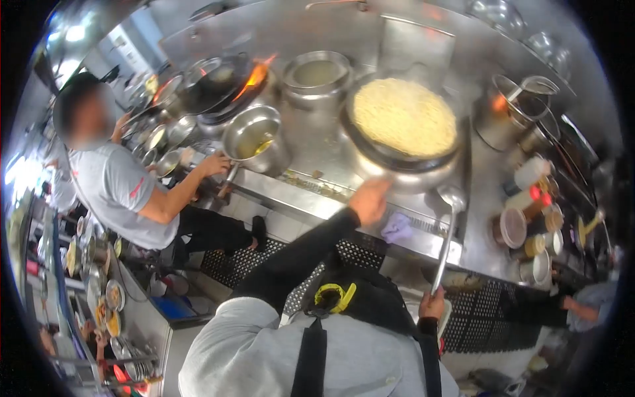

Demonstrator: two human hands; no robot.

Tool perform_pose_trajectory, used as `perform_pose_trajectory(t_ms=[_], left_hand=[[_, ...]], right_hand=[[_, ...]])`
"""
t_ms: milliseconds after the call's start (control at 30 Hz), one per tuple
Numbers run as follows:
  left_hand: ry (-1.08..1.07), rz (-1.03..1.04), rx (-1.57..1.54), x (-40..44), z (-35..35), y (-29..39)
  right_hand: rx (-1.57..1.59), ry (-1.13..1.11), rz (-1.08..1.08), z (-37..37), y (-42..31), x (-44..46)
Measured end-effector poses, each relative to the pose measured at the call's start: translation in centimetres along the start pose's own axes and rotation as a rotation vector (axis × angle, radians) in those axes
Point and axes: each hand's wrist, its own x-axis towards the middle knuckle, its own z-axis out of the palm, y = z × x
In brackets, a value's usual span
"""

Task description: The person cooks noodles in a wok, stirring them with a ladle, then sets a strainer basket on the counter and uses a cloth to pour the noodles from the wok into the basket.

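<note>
My right hand [432, 304] is closed around the long handle of a steel ladle [445, 241]. The ladle's bowl lies at the upper end, on the steel counter beside the wok. In front of the wok's near rim is my left hand [370, 200], blurred, so its fingers are hard to make out. The dark wok [428, 162] holds a broad round mass of yellow noodles [405, 118], with a little steam above it. A crumpled purple cloth [397, 227] lies on the counter's front edge, just right of my left hand.
A co-worker [122, 172] on the left grips a steel pot [253, 135] by its handle. Flames [254, 79] rise by another wok [210, 89]. A large steel pot [316, 76] sits at the back. Sauce bottles [527, 175] and tubs [510, 229] stand right. Another person [589, 308] is at far right.
</note>
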Motion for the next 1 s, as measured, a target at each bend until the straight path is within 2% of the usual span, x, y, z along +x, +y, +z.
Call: perform_pose_trajectory(t_ms=[33,67,100,167,200,267,300,333,400,433,467,500,533,600,667,700,733,800,867,900,1000], left_hand=[[0.014,-0.042,0.02,-2.6,0.2,0.2],[-0.021,-0.173,-0.049,-5.2,0.1,0.4],[-0.039,-0.194,-0.063,-8.0,1.1,-1.2],[-0.12,-0.333,-0.124,-13.7,0.9,-2.5],[-0.087,-0.408,-0.078,-17.1,1.6,-3.9],[-0.213,-0.67,-0.059,-23.7,2.0,-6.2],[-0.247,-0.71,0.089,-26.9,2.3,-6.6],[-0.273,-0.759,0.109,-30.8,3.4,-8.2],[-0.602,-1.023,0.164,-35.9,3.2,-8.8],[-0.603,-1.057,0.177,-40.0,5.0,-10.4],[-0.563,-1.188,0.158,-41.2,4.0,-9.1],[-0.547,-1.159,0.185,-41.6,2.3,-7.3],[-0.792,-1.281,0.055,-41.0,0.2,-6.8],[-0.946,-1.105,0.089,-44.9,2.4,-10.1],[-0.735,-1.146,0.064,-48.5,5.2,-13.3],[-0.679,-0.993,0.134,-48.1,2.9,-11.7],[-0.6,-1.138,0.103,-48.1,1.7,-11.3],[-0.45,-1.144,0.058,-49.6,-0.5,-11.1],[-0.306,-1.184,0.027,-52.1,-4.0,-9.4],[-0.235,-1.206,0.012,-53.6,-5.9,-7.9],[-0.389,-1.501,-0.051,-61.5,-6.3,-9.0]], right_hand=[[-0.087,-0.012,-0.023,-0.3,-0.5,0.4],[-0.175,-0.022,-0.043,-1.0,-1.1,0.6],[-0.175,-0.161,0.077,-1.3,-0.4,1.3],[-0.304,-0.037,-0.106,-2.2,-2.8,1.6],[-0.363,0.032,-0.203,-2.6,-4.0,1.9],[-0.253,0.018,-0.283,-2.9,-6.3,2.9],[-0.21,0.019,-0.338,-3.1,-7.8,3.3],[-0.167,0.025,-0.396,-3.0,-9.0,3.8],[-0.048,-0.005,-0.509,-2.4,-11.1,4.4],[-0.012,-0.032,-0.546,-2.0,-12.0,4.3],[0.026,-0.063,-0.586,-1.4,-12.9,4.1],[0.071,-0.147,-0.553,-0.8,-13.6,3.6],[0.052,-0.172,-0.57,1.0,-12.3,3.8],[0.157,-0.33,-0.548,4.0,-11.9,3.1],[0.1,-0.522,-0.537,9.1,-7.6,3.7],[-0.037,-0.597,-0.523,10.4,-8.0,2.5],[-0.181,-0.666,-0.504,11.5,-8.8,0.9],[-0.571,-0.934,-0.385,12.6,-12.1,-2.7],[-0.794,-1.064,-0.618,18.0,-5.9,-2.8],[-0.851,-1.125,-0.679,19.5,-5.1,-3.1],[-0.929,-1.25,-0.776,23.1,-6.5,-5.6]])
